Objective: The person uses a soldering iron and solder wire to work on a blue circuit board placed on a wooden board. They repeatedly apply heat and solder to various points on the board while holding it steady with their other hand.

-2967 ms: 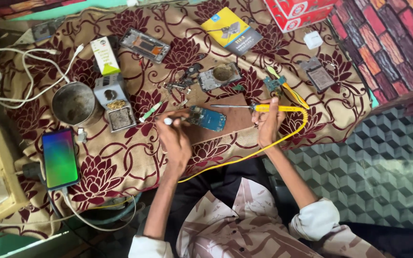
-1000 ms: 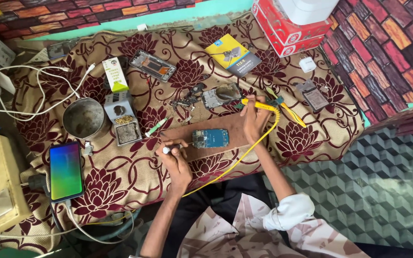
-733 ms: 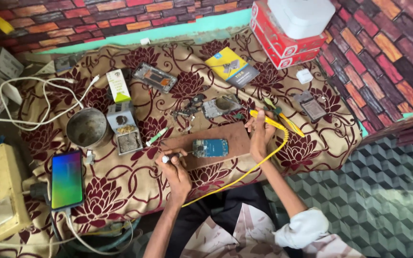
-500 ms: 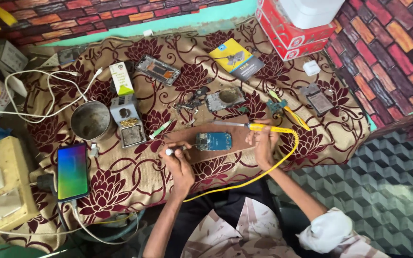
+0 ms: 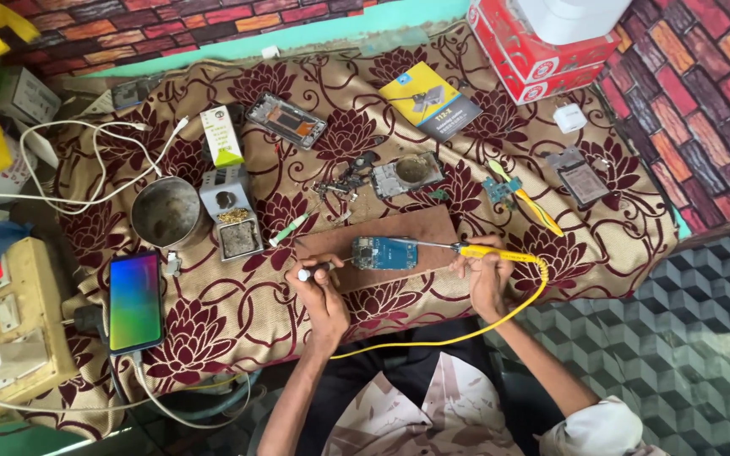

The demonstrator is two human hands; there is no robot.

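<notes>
A blue phone circuit board [image 5: 384, 253] lies on a brown wooden board [image 5: 382, 245] on the patterned cloth. My right hand [image 5: 485, 277] grips a yellow-handled soldering iron [image 5: 487, 252], its metal tip reaching left to the circuit board's upper right edge; a yellow cord [image 5: 483, 325] loops from the handle toward my lap. My left hand [image 5: 323, 291] holds a thin tool with a white end [image 5: 307, 273], its tip pointing at the board's left side.
A metal bowl [image 5: 166, 211] and iron stand [image 5: 231, 221] sit left. A lit phone [image 5: 134, 301] charges beside a yellow switch box [image 5: 10, 325]. Phone parts [image 5: 407, 174], a dismantled phone [image 5: 286, 120], yellow tweezers [image 5: 530, 203], a booklet [image 5: 429, 103] and red boxes [image 5: 534, 51] lie behind.
My right hand drew back from the far cloth with the soldering iron and brought its tip to the circuit board. My left hand stayed by the board's left side.
</notes>
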